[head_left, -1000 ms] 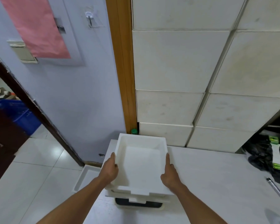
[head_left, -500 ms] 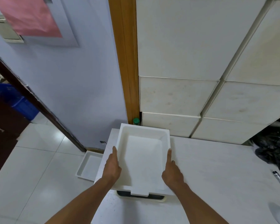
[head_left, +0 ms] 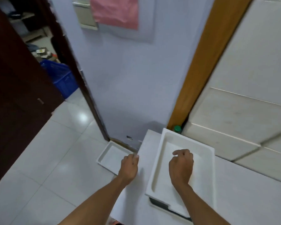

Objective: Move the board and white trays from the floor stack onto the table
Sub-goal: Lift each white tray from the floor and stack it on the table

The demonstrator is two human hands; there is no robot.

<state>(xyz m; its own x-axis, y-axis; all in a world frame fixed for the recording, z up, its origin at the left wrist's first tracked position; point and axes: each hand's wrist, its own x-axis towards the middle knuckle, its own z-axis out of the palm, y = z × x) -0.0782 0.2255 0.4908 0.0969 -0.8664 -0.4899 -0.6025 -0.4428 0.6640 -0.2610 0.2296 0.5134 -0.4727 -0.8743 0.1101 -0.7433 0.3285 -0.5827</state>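
Head view is given from above, with both bare forearms reaching forward over the left corner of the white tabletop (head_left: 250, 184). A white tray (head_left: 206, 168) is seen lying on the tabletop, and beneath its near edge a dark board or dark-rimmed piece (head_left: 159, 204) is partly visible; what exactly it is cannot be told. The right hand (head_left: 181, 168) is held over the inside of this tray with the fingers loosely curled inward, and nothing is held in it; whether the knuckles touch the tray bottom cannot be told. The left hand (head_left: 129, 168) is placed at the left edge of the tabletop, left of the tray on it, with the fingers also bent into a loose half-closed form, and no object is grasped by it. The fingertips of this hand are blurred, so contact with the tabletop edge cannot be confirmed. A second white tray (head_left: 111, 155) is seen on the tiled floor (head_left: 47, 159), just beside the tabletop corner and close to the pale wall (head_left: 128, 78). A small green cap (head_left: 177, 128) is seen behind the far corner of the tray on the tabletop, beside the wooden frame (head_left: 206, 62). A blue crate (head_left: 60, 77) is seen through the doorway at the left
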